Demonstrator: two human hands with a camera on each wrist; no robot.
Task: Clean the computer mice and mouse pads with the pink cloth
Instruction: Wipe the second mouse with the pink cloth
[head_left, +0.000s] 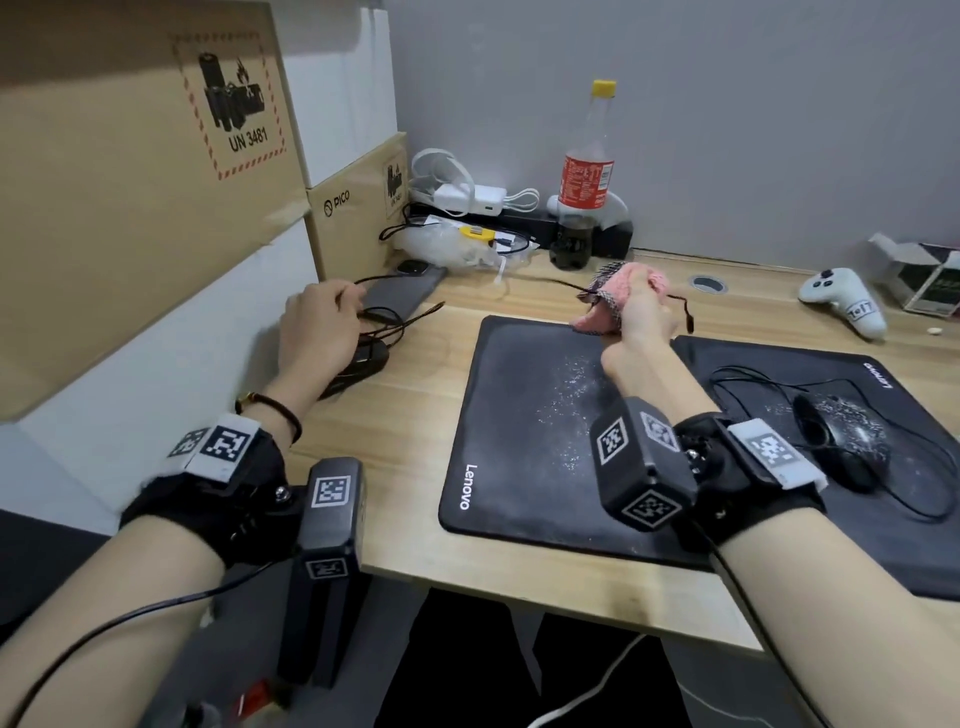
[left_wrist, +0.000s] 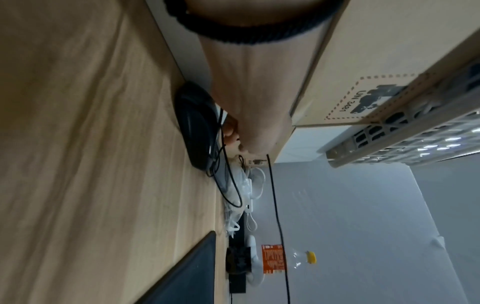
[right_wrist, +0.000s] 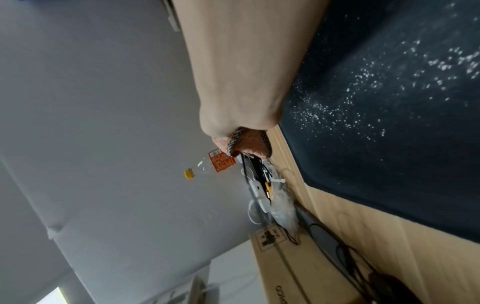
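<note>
The bench (head_left: 415, 525) carried two black pads side by side. The left pad (head_left: 519, 441) was speckled with white dust near its middle; the right pad (head_left: 914, 551) lay touching it, partly under the right forearm. A large box (head_left: 119, 171) leaned along the left edge, with a smaller box (head_left: 358, 208) behind it. A bottle (head_left: 584, 176) stood at the back by the wall, near white chargers (head_left: 467, 195) and a clear bag (head_left: 447, 249). A white controller (head_left: 844, 299) lay far right.

A dusty mouse (head_left: 844, 441) sat on the right pad, its cord looped round it. The other mouse (head_left: 363, 361) lay on bare bench left of the left pad, under the left hand (head_left: 319, 330), whose fingers were curled around its looped cable (head_left: 395, 317). The right hand (head_left: 647, 314) was raised over the far edge of the left pad, fingers closed around the bunched cloth (head_left: 623, 291), which was wrapped about the stretched cable.
</note>
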